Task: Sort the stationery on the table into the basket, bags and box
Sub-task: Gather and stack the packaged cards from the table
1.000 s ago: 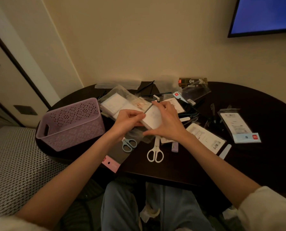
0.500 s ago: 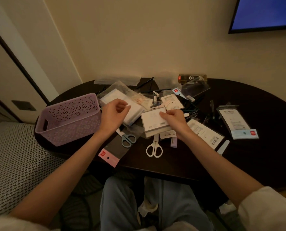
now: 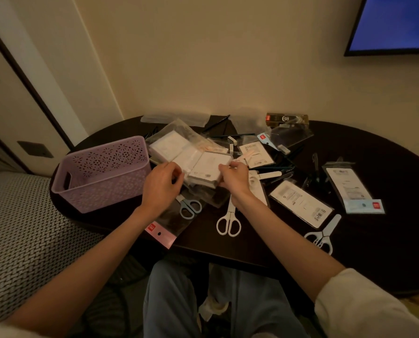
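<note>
My right hand (image 3: 235,178) grips the right edge of a white notepad stack (image 3: 207,169), holding it just above the pile in the middle of the dark table (image 3: 386,252). At the stack's left edge my left hand (image 3: 162,185) has its fingertips curled together, and seems to pinch a clear plastic bag (image 3: 201,191) lying under the stack. The purple perforated basket (image 3: 101,172) stands at the table's left end, right beside my left hand. A small dark and gold box (image 3: 287,118) lies at the back by the wall.
Blue-handled scissors (image 3: 190,208), white scissors (image 3: 229,220) and a third pale pair (image 3: 323,236) lie near the front edge. Labelled packets (image 3: 301,203), a pink-headed bag (image 3: 164,228) and dark pens (image 3: 218,125) are scattered around. A screen (image 3: 393,23) hangs top right.
My right hand has carried the white stack up and left over the clear bags. My left hand let go of it, drew back, then came in again at its left edge.
</note>
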A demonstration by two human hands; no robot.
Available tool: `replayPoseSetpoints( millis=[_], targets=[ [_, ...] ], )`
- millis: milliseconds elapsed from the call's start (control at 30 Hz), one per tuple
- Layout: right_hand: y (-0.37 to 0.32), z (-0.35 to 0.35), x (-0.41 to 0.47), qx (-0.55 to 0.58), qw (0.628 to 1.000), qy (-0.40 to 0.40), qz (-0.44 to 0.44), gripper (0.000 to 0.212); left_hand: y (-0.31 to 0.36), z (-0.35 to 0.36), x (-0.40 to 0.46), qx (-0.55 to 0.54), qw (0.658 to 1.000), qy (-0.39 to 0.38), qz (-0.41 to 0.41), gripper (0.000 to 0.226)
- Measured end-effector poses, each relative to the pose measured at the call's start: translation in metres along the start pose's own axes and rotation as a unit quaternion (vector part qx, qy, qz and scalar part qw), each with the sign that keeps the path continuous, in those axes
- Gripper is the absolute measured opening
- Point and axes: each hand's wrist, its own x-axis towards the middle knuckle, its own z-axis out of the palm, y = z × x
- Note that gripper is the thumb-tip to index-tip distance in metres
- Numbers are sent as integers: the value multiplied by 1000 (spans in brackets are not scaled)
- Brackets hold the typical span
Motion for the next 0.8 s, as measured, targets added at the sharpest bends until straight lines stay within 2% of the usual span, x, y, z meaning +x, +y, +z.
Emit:
replayPoseSetpoints(
  millis=[133, 267, 367, 500, 633, 733, 800],
  targets=[
    [4, 11, 10, 39, 999, 28, 4, 32, -1, 1, 2, -26, 999, 4, -21, 21],
    [0, 20, 16, 54, 998, -11, 2, 36, -2, 4, 7, -32, 999, 9, -8, 26],
    [-2, 26, 22, 53, 997, -56, 30, 37, -5, 8, 9, -35, 999, -2, -5, 22],
    [0, 31, 32, 64, 992, -101, 50, 25, -11, 11, 6, -62, 998, -2, -13, 15],
    [2, 37, 36, 50, 992, -113, 40, 32, -13, 12, 6, -93, 995, -11, -24, 11],
    [1, 44, 37, 52, 993, -107, 26, 22, -17, 11, 10, -122, 992, -17, -34, 8],
    [2, 49, 42, 38, 995, -91, 17, 27, -19, 10, 12, -139, 989, -22, -45, 5]
  ],
)
